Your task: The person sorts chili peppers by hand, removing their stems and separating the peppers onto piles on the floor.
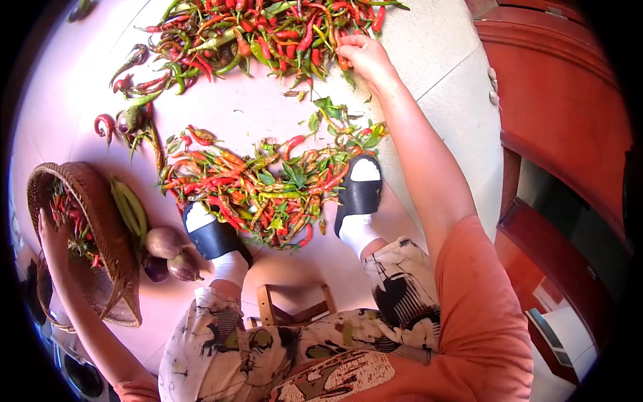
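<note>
My right hand is at the right edge of a large pile of red and green chili peppers, its fingertips pinched on a red chili pepper. On the left, my left hand reaches into the mouth of a brown woven basket, fingers stretched out and nothing visibly held. Small red chilies with some green lie inside that basket, which leans with its opening to the left. Between my feet spreads a second heap of chili peppers, mixed with green leaves and wilted pods.
Purple round eggplants and long green pods lie beside the basket. Another eggplant sits among stray chilies. My black sandals flank the nearer heap. A wooden stool is under me; red wooden furniture stands at right.
</note>
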### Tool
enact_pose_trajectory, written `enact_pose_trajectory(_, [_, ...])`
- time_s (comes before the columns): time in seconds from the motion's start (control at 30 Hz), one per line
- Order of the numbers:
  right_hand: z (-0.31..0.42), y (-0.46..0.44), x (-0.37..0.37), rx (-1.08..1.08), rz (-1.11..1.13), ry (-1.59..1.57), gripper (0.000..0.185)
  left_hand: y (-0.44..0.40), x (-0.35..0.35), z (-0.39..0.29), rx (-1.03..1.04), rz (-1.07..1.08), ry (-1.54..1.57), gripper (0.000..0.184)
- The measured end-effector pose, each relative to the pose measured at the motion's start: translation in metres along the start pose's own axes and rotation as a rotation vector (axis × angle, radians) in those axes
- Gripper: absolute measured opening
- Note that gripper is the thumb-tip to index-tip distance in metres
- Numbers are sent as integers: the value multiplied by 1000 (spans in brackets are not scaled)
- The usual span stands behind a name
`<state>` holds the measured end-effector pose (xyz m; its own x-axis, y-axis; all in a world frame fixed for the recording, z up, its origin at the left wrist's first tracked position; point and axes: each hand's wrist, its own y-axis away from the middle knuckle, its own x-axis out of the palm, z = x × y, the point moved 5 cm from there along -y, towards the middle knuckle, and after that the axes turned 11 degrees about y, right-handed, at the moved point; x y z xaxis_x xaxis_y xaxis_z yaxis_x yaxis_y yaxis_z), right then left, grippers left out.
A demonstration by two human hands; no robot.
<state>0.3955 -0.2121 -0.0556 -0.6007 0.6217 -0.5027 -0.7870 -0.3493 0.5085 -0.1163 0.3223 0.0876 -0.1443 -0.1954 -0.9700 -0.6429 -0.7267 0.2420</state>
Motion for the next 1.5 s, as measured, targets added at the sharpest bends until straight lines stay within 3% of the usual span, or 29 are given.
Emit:
enact_pose_trajectory(0.1, [6, 10, -8, 107, 7, -72, 32, -2, 15, 11, 44, 34, -35, 69])
enact_pose_trajectory(0.17, [11, 6, -6, 76, -19, -96, 33, -1, 11, 1, 60, -66, -188, 64])
enact_pose_trajectory(0.2, [22, 7, -3, 32, 11, 11, 27, -1, 2, -13, 167, -106, -207, 56])
enact_pose_trajectory(0.23, [30, 7, 2, -13, 41, 117, 22, 0, -5, -32, 167, -105, -207, 56])
enact_pose_trajectory(0.27, [-8, -27, 10, -129, -159, 137, 21, 3, -15, -62, 202, -136, -175, 52])
enact_pose_trajectory(0.43, [25, 3, 5, -13, -17, -21, 22, 27, -49, -216, 341, -225, 54, 37])
enact_pose_trajectory(0.5, [32, 12, -1, -21, -14, 72, 21, 38, -53, -268, 410, -191, 250, 36])
enact_pose_trajectory(0.6, [26, 16, -14, 12, 69, -29, 17, 49, -45, -323, 251, 92, 661, 35])
enact_pose_trajectory(0.63, [23, 17, -16, 21, 75, -64, 17, 52, -44, -339, 480, -9, 538, 33])
enact_pose_trajectory(0.67, [21, 15, -16, 20, 77, -60, 17, 54, -38, -351, 537, -11, 462, 32])
enact_pose_trajectory(0.7, [18, 12, -11, 19, 162, -257, 19, 58, -35, -365, 596, -13, 385, 32])
enact_pose_trajectory(0.73, [20, 11, -7, 17, 245, -456, 22, 60, -32, -378, 578, 84, 502, 32])
enact_pose_trajectory(0.77, [20, 8, -5, 18, 244, -456, 22, 61, -26, -387, 606, 144, 498, 33])
enact_pose_trajectory(0.9, [40, -2, 12, -75, 3, -97, 32, 66, -19, -423, 841, 175, 486, 31])
enact_pose_trajectory(1.0, [42, -14, 20, -177, -82, 199, 25, 72, -12, -439, 891, 204, 494, 30])
enact_pose_trajectory(1.17, [48, 14, 2, -15, 28, -5, 24, 80, -3, -438, 828, 313, 628, 30])
enact_pose_trajectory(1.27, [27, 17, -9, 61, 142, -328, 19, 79, 2, -435, 766, 411, 696, 30])
enact_pose_trajectory(1.33, [30, 32, -14, 72, 168, -442, 18, 76, 9, -436, 672, 671, 842, 29])
enact_pose_trajectory(1.37, [33, 40, -14, 85, 200, -559, 17, 73, 15, -438, 667, 670, 843, 29])
enact_pose_trajectory(1.43, [46, 60, -5, 14, 435, -646, 20, 66, 43, -434, 169, 971, 1356, 35])
enact_pose_trajectory(1.5, [63, 83, 8, 56, 575, -629, 15, 63, 56, -438, -26, 1074, 1719, 52])
